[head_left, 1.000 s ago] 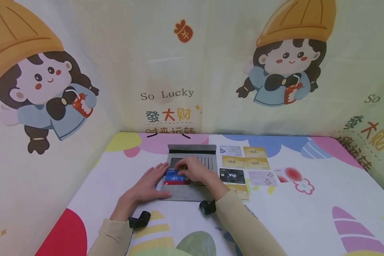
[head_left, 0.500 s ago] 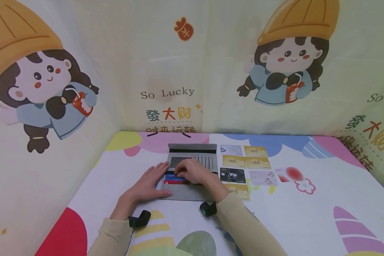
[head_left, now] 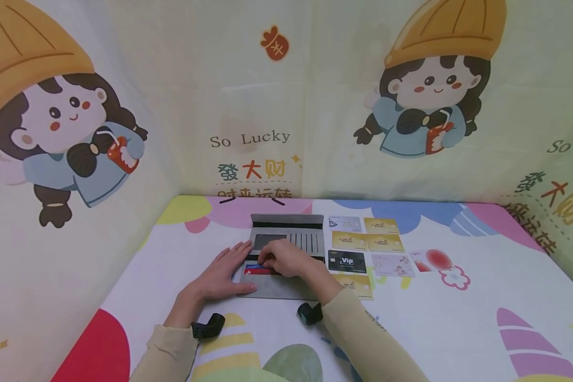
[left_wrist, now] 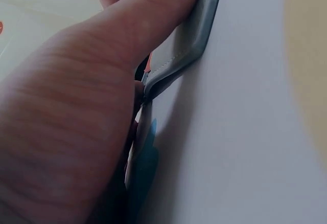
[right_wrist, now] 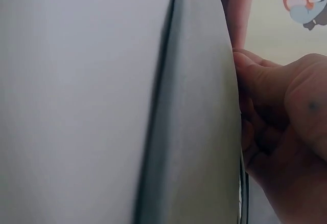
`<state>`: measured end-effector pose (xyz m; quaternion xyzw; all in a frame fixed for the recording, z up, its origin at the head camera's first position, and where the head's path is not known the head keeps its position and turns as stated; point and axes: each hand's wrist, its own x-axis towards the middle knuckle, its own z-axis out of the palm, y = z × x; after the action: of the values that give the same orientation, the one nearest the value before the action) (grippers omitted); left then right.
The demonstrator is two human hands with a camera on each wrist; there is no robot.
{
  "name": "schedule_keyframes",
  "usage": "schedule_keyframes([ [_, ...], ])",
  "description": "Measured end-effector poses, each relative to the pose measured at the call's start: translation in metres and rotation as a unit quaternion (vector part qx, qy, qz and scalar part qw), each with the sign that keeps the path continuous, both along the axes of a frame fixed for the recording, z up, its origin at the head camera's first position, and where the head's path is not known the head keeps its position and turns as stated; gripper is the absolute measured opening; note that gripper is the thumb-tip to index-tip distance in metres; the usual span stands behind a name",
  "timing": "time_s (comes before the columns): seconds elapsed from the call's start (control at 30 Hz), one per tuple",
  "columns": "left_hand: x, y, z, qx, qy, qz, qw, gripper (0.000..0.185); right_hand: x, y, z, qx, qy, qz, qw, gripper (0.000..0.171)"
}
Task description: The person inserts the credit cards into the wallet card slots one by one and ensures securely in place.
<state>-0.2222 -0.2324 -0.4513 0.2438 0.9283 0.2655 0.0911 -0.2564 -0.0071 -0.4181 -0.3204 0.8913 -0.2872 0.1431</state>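
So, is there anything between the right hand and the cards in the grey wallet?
Nothing visible. The right hand rests directly on the cards in the grey wallet; the left hand only presses the wallet's left edge.

An open wallet (head_left: 286,254) lies on the table (head_left: 458,318); loose cards (head_left: 367,242) lie in rows just to its right, both hands resting on the wallet.

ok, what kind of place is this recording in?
Probably a makeshift tabletop recording booth, not a normal room: cartoon-print cloth walls enclose a table covered in bright printed cloth. A grey card wallet and rows of loose cards lie laid out beside both hands.
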Motion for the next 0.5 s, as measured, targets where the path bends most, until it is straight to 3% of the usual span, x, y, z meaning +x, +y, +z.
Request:
schedule_keyframes([
  [0.5, 0.0005, -0.0009, -0.0004, 0.001, 0.002, -0.002, 1.0, 0.1, 0.0026, -0.0068, -0.0021, 0.016, -0.01, -0.028, 0.999, 0.014],
])
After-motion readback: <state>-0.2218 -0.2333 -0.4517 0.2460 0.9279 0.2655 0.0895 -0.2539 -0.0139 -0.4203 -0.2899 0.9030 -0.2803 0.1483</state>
